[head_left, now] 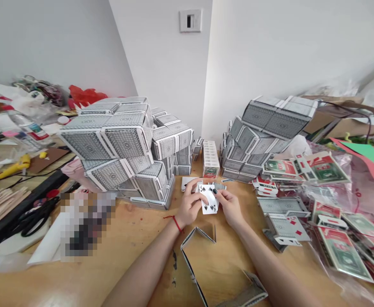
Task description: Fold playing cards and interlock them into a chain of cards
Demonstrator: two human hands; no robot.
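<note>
Both hands hold playing cards (209,200) above the middle of the table, a four of spades facing me. My left hand (189,204) grips the left side, and a red cord circles that wrist. With thumb and fingers, my right hand (228,204) pinches the upper right edge. How many cards lie behind the front one I cannot tell. Just beyond the hands, another white card (187,182) and some grey-backed cards (219,186) lie flat. Between my forearms stands a bent, open strip of joined cards (189,260).
Stacked grey card-covered blocks rise at left (116,140) and right (254,140), with a row of card boxes (210,157) between. Red-green card packs (342,251) and a five of diamonds (293,227) lie right. Black scissors (38,217) and a yellow glue gun (16,166) lie left.
</note>
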